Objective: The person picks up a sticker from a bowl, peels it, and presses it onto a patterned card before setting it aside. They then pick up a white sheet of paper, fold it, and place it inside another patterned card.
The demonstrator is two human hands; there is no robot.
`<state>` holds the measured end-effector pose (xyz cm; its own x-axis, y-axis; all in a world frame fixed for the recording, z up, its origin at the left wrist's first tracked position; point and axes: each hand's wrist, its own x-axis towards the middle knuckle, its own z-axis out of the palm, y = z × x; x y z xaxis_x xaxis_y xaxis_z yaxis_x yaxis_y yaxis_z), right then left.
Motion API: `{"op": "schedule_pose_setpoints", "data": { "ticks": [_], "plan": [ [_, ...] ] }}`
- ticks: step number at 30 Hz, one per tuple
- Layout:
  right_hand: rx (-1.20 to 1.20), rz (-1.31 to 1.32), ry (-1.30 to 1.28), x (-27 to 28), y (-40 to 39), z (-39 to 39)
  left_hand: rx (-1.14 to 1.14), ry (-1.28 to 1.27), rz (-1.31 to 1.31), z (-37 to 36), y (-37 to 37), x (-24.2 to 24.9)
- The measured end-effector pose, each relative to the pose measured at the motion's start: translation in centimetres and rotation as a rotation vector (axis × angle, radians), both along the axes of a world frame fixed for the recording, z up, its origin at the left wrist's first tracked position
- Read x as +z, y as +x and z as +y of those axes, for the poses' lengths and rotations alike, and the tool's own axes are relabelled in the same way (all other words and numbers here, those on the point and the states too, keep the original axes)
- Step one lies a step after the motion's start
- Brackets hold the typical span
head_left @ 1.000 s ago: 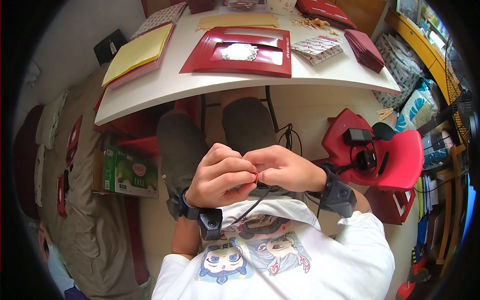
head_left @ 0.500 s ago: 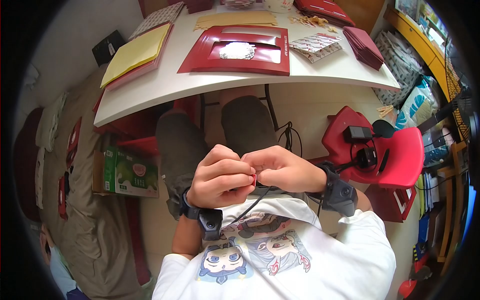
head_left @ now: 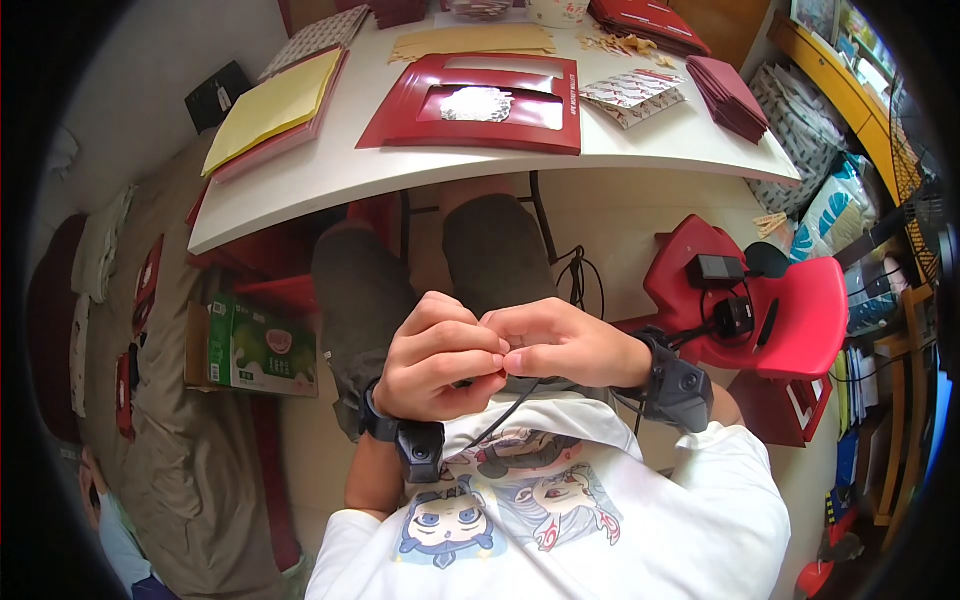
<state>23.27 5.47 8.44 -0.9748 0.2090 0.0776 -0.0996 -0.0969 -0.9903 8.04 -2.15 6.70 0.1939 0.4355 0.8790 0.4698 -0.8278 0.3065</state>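
Note:
Over my lap, below the table edge, my left hand and my right hand meet at the fingertips. The left fingers are curled and closed. On the right, thumb and forefinger are pinched towards the left fingertips. Barely a speck of red shows between them, so what they hold is mostly hidden. On the white table in front lies a dark red card folder with clear windows. To its right is a patterned folded paper.
A yellow sheet stack lies at the table's left, dark red envelopes at its right. A red plastic chair holding black devices stands to my right. At lower left is a green carton. Dark cables hang near my wrists.
The small red item that showed between my fingertips is now almost covered. My right thumb has shifted slightly up against the left fingers. Both hands stay in nearly the same place.

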Motion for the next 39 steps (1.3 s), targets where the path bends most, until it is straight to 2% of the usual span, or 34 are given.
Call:
{"op": "schedule_pose_setpoints", "data": {
  "ticks": [8,24,39],
  "plan": [
    [0.073,0.023,-0.088,0.23,-0.07,-0.18,-0.027,-0.002,-0.042,-0.17,-0.15,-0.16],
    [0.088,0.05,-0.029,-0.26,-0.3,-0.1,-0.026,0.0,-0.077,-0.29,-0.19,-0.58],
    [0.14,0.063,-0.112,-0.6,-0.36,0.1,-0.031,-0.02,-0.145,-0.39,-0.54,-0.61]
  ]
}}
